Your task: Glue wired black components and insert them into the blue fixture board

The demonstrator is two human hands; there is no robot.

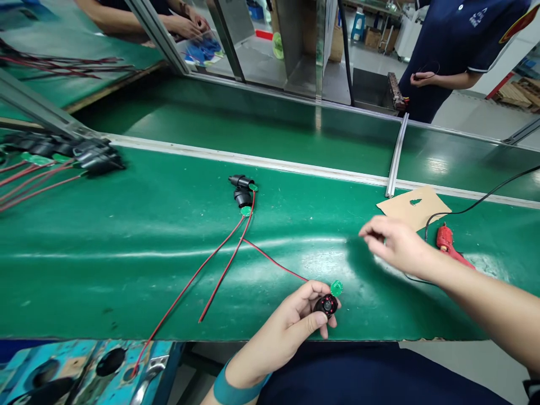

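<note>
In my left hand [297, 318] is a black round connector [326, 305], gripped between thumb and fingers with its open end up and small red dots inside. A green toothed cap [336, 288] sits at its far edge, and a thin red wire [276, 263] runs off to the left. My right hand [392, 242] hovers to the right, thumb and fingertips drawn close in a pinch. Whatever it may hold is too small to make out. Two more black connectors [242, 197] with green parts and red wires lie on the green mat [169, 225].
A red hand tool [451, 246] with a black cable [485, 196] lies at right beside brown cardboard [415, 207]. More wired connectors [95, 156] are piled at left. A metal bar [397, 156] crosses the rail. Two people stand or work beyond. A blue stool [80, 365] is below.
</note>
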